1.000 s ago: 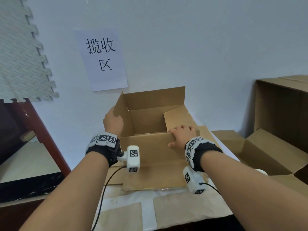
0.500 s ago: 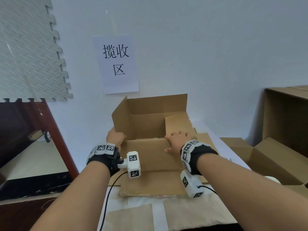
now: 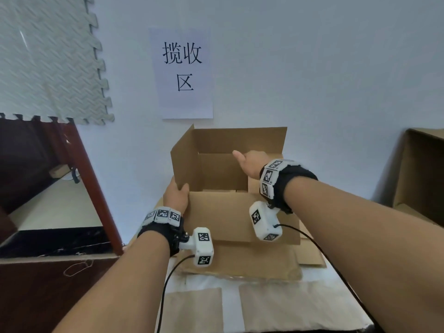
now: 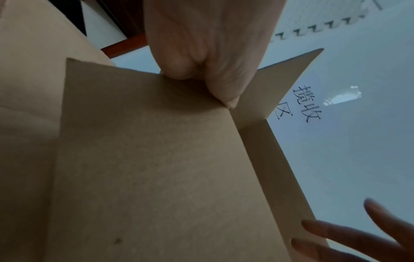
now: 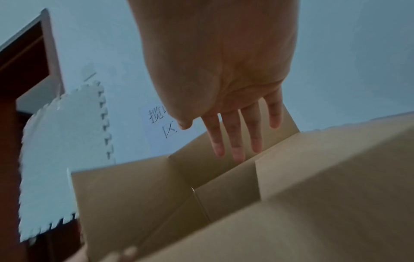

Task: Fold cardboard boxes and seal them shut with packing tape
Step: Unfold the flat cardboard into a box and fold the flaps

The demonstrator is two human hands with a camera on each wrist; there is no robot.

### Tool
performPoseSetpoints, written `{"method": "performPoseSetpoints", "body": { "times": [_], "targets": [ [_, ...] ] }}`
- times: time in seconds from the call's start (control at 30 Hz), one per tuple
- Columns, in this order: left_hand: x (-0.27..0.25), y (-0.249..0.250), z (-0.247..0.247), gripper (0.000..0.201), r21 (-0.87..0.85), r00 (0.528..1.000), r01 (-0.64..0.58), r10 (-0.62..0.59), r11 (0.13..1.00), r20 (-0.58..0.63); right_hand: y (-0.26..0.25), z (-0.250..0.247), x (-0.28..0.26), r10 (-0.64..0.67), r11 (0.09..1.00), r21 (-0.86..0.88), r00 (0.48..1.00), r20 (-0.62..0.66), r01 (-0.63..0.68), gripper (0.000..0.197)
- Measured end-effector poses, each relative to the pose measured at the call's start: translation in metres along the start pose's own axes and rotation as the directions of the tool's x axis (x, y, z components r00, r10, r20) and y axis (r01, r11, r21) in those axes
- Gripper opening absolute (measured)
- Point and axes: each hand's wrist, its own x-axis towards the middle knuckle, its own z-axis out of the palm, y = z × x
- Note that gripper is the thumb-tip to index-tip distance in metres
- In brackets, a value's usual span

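**Right hand off the near flap, reaching into the box**

A second ago my right hand (image 3: 249, 162) lay flat on the near flap (image 3: 230, 215) of the box (image 3: 228, 164). Now it is up over the open top with fingers straight and spread, pointing at the inner right side; I cannot tell whether the tips touch cardboard. My left hand (image 3: 176, 194) has slid down from the upright left flap (image 3: 183, 162) to the box's near left corner, where thumb and fingers pinch the cardboard at the fold.

The box stands at the far edge of the table (image 3: 230, 299), against the wall (image 3: 312, 68), on flat cardboard sheets (image 3: 240, 263), below the paper sign (image 3: 182, 73). Its flaps are all open, so nothing is ready for tape. I judge the right side flap comes next, folded in while my left hand steadies the corner.
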Motion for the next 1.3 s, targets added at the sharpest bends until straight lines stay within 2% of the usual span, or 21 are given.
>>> {"method": "performPoseSetpoints", "body": {
  "times": [0.17, 0.27, 0.43, 0.57, 0.67, 0.73, 0.9, 1.2, 1.3],
  "targets": [
    [0.002, -0.003, -0.001, 0.042, -0.035, 0.999, -0.003, 0.004, 0.999, 0.045, -0.01, -0.012, 0.034, 0.085, 0.994, 0.081, 0.994, -0.073, -0.079, 0.039],
    [0.003, -0.006, -0.001, 0.043, -0.048, 0.998, -0.004, 0.007, 0.999, 0.057, -0.013, -0.008, 0.047, 0.14, 0.988, 0.079, 0.986, -0.092, -0.133, 0.035],
    [0.01, -0.011, 0.0, 0.042, -0.048, 0.998, -0.004, 0.007, 0.999, 0.068, -0.012, -0.004, 0.06, 0.155, 0.988, 0.036, 0.98, -0.124, -0.151, 0.038],
    [0.01, -0.012, 0.0, 0.043, -0.045, 0.996, -0.009, 0.013, 0.999, 0.085, -0.013, -0.006, 0.075, 0.14, 0.979, 0.163, 0.985, -0.102, -0.122, 0.052],
    [0.012, -0.016, -0.003, 0.043, -0.066, 0.992, -0.004, 0.013, 0.998, 0.125, -0.024, -0.01, 0.081, 0.175, 0.983, 0.068, 0.976, -0.126, -0.168, 0.037],
    [0.013, -0.018, -0.005, 0.043, -0.083, 0.988, 0.001, 0.012, 0.997, 0.152, -0.03, -0.009, 0.089, 0.164, 0.985, 0.07, 0.976, -0.142, -0.155, 0.036],
    [0.016, -0.019, -0.007, 0.047, -0.069, 0.97, -0.034, 0.05, 0.997, 0.238, -0.037, -0.002, 0.107, 0.178, 0.964, 0.218, 0.979, -0.102, -0.153, 0.059],
    [0.026, -0.022, -0.01, 0.037, 0.036, 0.951, -0.053, 0.039, 0.998, 0.305, -0.025, -0.008, 0.113, 0.22, 0.938, 0.287, 0.973, -0.063, -0.194, 0.062],
    [0.024, -0.021, -0.012, 0.045, 0.072, 0.956, -0.066, 0.042, 0.995, 0.291, -0.025, -0.01, 0.104, 0.2, 0.939, 0.294, 0.978, -0.05, -0.177, 0.061]
  ]
}}
